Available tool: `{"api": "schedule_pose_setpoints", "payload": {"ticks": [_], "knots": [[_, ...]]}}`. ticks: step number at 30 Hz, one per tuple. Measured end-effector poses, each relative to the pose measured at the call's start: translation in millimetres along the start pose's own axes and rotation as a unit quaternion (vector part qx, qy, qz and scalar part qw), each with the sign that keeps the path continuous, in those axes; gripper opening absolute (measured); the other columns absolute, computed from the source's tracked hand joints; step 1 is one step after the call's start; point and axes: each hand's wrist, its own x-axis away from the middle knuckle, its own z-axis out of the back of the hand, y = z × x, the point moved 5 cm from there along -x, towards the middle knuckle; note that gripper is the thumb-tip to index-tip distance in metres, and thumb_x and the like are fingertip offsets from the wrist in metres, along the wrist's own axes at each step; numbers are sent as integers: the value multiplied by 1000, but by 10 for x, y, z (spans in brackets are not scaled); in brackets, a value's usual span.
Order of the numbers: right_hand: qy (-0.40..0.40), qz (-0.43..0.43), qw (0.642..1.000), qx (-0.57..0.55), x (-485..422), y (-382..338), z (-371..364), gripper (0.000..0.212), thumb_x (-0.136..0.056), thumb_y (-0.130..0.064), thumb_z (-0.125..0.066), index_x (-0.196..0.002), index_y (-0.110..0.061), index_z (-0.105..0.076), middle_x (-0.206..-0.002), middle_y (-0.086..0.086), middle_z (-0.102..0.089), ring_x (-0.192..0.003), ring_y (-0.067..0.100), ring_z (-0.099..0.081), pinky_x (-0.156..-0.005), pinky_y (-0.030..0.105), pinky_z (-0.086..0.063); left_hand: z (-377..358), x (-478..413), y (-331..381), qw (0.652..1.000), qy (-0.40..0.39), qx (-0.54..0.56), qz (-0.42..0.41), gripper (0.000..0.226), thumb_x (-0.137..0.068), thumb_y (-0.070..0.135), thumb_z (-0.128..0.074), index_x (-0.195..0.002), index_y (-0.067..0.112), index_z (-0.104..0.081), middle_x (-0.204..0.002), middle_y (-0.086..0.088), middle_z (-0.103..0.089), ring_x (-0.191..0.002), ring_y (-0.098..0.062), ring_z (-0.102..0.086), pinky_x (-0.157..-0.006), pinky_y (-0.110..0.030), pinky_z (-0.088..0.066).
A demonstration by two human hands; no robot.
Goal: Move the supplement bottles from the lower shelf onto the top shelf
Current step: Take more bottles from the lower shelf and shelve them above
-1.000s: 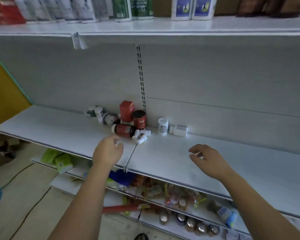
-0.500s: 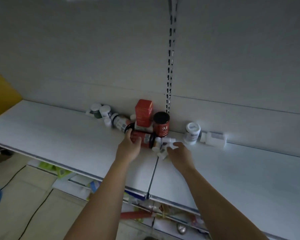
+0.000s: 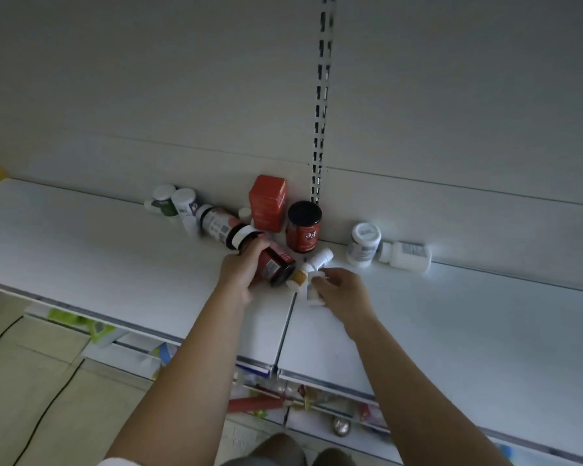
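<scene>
Several supplement bottles lie clustered at the back of the white lower shelf (image 3: 98, 264). My left hand (image 3: 241, 269) grips a dark red bottle (image 3: 275, 264) that lies on its side. My right hand (image 3: 339, 290) holds a small white bottle (image 3: 312, 290) beside two other small white ones (image 3: 320, 258). Behind them stand a red box (image 3: 268, 203) and a red jar with a black lid (image 3: 303, 227). Two white bottles (image 3: 364, 243) sit to the right, one upright, one lying down. The top shelf is out of view.
More bottles (image 3: 177, 205) lie at the left of the cluster against the back panel. A slotted upright (image 3: 320, 95) runs up the wall. Below the shelf edge are lower shelves with assorted goods (image 3: 266, 401) and a tiled floor with a black cable (image 3: 48, 412).
The view dropped closer to the lower shelf and the top shelf left the frame. Both hands reached forward into the cluster; the left closed on the red bottle, the right on a small white one.
</scene>
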Motion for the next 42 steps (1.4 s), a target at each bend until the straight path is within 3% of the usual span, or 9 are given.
{"api": "schedule_pose_setpoints", "payload": {"ticks": [3,6,10,15,21,26,30,37,42], "knots": [[-54,-90,939,-327,345,-87,80,14,-96,-9,-50,-92,-1,-62,-82,13,-62,-75,24,-63,-74,38,-56,-27,426,10,992,-112,63,-1,33,-84,22,-73,-112,7,-63,-99,-11,-73,-90,-25,-71,-86,-41,-55],[-55,-111,902,-415,653,-226,248,9,-94,-6,-47,-92,-2,-56,-79,12,-53,-66,22,-55,-62,31,-48,-107,1039,81,976,-183,107,-38,16,-89,8,-62,-104,13,-63,-88,-6,-73,-78,-18,-73,-76,-37,-56],[-74,-86,906,-407,1155,-520,502,10,-92,-15,-44,-91,-9,-52,-70,9,-52,-51,15,-44,-43,21,-37,-223,1944,279,956,-234,164,-61,11,-97,16,-49,-103,12,-57,-74,-6,-74,-64,-15,-73,-55,-29,-59],[-121,-11,912,-392,1963,-966,881,22,-91,-22,-37,-87,-9,-55,-62,10,-50,-44,16,-39,-36,18,-26,-172,2784,442,955,-246,129,-102,50,-85,46,-56,-118,8,-58,-83,-10,-74,-74,-22,-72,-70,-36,-57],[-190,96,893,-397,2763,-1345,1212,40,-87,-17,-27,-101,-1,-61,-64,13,-53,-49,19,-40,-40,20,-29,-29,3581,628,935,-232,126,-237,86,-63,43,-76,-134,4,-48,-102,-18,-67,-85,-30,-68,-76,-45,-57],[-228,159,882,-380,3241,-1632,1390,40,-90,-15,-27,-109,1,-58,-67,12,-55,-59,20,-49,-53,25,-38,43,4113,958,921,-235,98,-295,83,-65,53,-69,-128,2,-54,-101,-17,-66,-80,-25,-66,-68,-40,-57],[-238,184,875,-378,3459,-1865,1478,22,-86,-15,-50,-105,-4,-52,-72,11,-53,-59,24,-57,-50,25,-45,65,4357,1211,903,-250,99,-335,35,-75,36,-72,-105,21,-61,-87,-9,-70,-78,-28,-70,-64,-41,-59],[-222,221,878,-362,3609,-2275,1664,28,-81,-17,-43,-102,-3,-54,-73,12,-51,-57,23,-47,-52,26,-42,-10,4650,1669,893,-252,63,-367,89,-61,57,-70,-125,-2,-54,-103,-27,-67,-81,-29,-69,-65,-40,-60],[-212,317,882,-277,3691,-2601,1757,28,-78,-14,-57,-103,-3,-50,-81,11,-64,-70,20,-55,-59,28,-38,-101,4824,2026,863,-281,38,-418,48,-75,45,-71,-108,12,-61,-112,-27,-66,-89,-33,-66,-76,-47,-58]]}}
